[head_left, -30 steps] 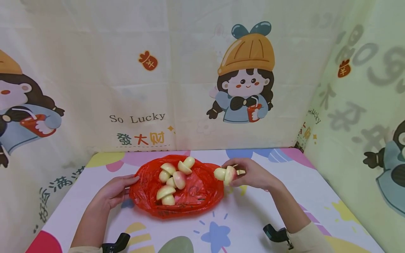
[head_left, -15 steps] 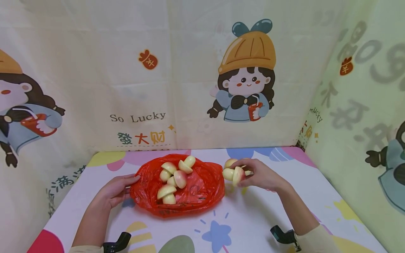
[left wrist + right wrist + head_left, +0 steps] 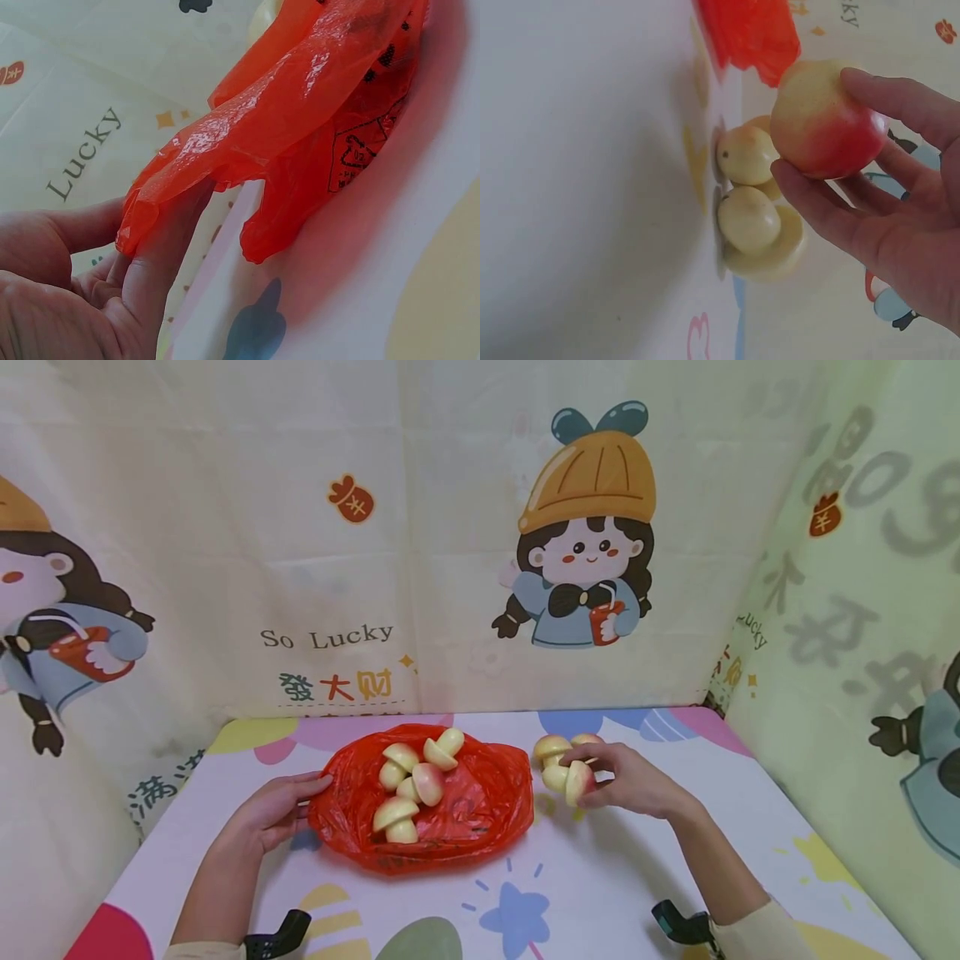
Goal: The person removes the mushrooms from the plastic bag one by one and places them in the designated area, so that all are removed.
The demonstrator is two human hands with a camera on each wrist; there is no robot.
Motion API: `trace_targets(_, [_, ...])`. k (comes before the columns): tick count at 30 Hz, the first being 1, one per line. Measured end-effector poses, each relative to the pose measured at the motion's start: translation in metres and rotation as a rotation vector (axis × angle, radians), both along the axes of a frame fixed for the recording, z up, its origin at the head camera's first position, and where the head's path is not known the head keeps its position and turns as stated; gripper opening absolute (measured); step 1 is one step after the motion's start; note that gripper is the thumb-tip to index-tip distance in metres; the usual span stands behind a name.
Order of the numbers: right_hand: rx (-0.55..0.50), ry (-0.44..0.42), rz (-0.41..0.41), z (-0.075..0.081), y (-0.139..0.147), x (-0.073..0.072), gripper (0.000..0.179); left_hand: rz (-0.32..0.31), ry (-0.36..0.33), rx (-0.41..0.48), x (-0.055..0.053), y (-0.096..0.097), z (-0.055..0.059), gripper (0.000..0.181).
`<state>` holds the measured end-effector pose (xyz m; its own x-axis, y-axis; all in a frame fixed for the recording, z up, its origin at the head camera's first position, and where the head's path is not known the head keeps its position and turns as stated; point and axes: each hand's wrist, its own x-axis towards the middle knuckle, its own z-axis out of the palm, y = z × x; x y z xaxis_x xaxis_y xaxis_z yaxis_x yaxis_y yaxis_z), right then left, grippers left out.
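Observation:
The red plastic bag (image 3: 487, 827) lies open on the table, its rim rolled outward. Inside it are several toy mushrooms (image 3: 429, 783), cream with some pinkish caps. My left hand (image 3: 273, 810) pinches the bag's left rim between thumb and fingers; the left wrist view shows the thin red film (image 3: 247, 127) over the fingers. Just beyond the bag's right end, my right hand (image 3: 637, 781) grips a toy mushroom (image 3: 579, 783) by its red-tinted cap, above the table. Right behind it two more mushrooms stand on the table, one (image 3: 551, 747) nearer the bag and another (image 3: 587, 740) partly hidden.
A white tabletop (image 3: 600, 885) with coloured prints runs back to a printed cloth wall (image 3: 450, 610). A second cloth side (image 3: 825, 677) rises at the right. Black wrist cameras (image 3: 678, 923) sit on both forearms.
My right hand has moved right, away from the bag's edge, with the mushroom in it. The mushrooms standing behind it have come into view. My left hand keeps its hold on the bag.

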<state>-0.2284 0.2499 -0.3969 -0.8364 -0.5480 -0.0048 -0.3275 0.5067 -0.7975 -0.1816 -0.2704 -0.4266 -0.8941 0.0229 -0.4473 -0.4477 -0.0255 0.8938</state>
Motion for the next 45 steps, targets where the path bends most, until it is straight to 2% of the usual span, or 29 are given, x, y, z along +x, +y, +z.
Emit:
trace_targets(10, [0.023, -0.007, -0.022, -0.005, 0.000, 0.002, 0.047, -0.020, 0.021, -0.004, -0.001, -0.001, -0.002, 0.070])
trace_targets(31, [0.092, -0.008, -0.075, -0.017, -0.006, 0.001, 0.046, -0.020, 0.029, -0.007, -0.001, -0.001, -0.002, 0.068])
trace_targets(36, [0.099, 0.014, -0.079, -0.022, -0.006, -0.001, 0.048, -0.021, 0.030, -0.008, -0.001, -0.001, -0.002, 0.068])
trace_targets(45, [0.114, 0.016, -0.097, -0.023, -0.008, -0.002, 0.047, -0.019, 0.026, -0.013, -0.002, -0.001, -0.003, 0.067])
